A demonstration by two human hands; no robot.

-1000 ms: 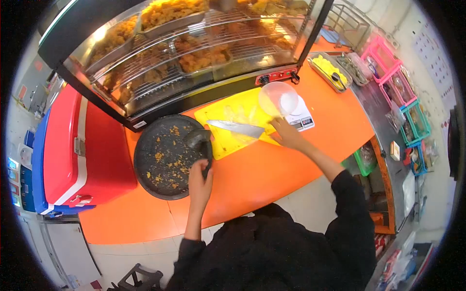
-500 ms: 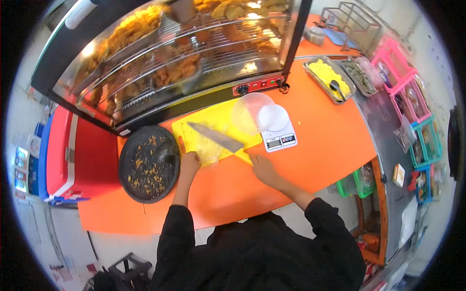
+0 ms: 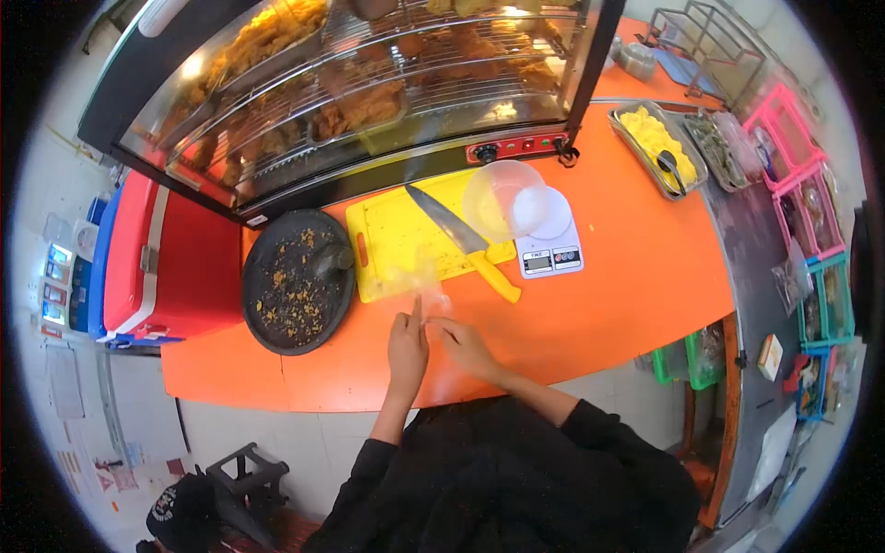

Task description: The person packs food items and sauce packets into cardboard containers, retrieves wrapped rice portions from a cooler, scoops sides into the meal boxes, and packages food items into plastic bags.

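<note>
Both hands are over the orange counter (image 3: 553, 336), in front of the yellow cutting board (image 3: 387, 230). My left hand (image 3: 408, 346) and my right hand (image 3: 463, 346) pinch a thin, clear plastic bag (image 3: 429, 284) between them. A large knife (image 3: 456, 230) lies across the board's right part, its yellow handle pointing toward me. Right of it, a clear round tub (image 3: 489, 198) overlaps the edge of a white digital scale (image 3: 550, 256). Left of the board sits a dark round stone mortar (image 3: 295, 323) with orange crumbs and a stone pestle (image 3: 333, 262).
A glass food warmer (image 3: 369, 161) with fried pieces stands behind the board. A red cooler (image 3: 175, 258) is at the left. Two metal trays, one with yellow food (image 3: 656, 138), stand at the back right, near colored baskets (image 3: 807, 207). A stool (image 3: 249, 475) stands below.
The knife, held by my right hand half a second ago, now lies released on the board. My hands have come together, and the clear bag has moved off the board toward me.
</note>
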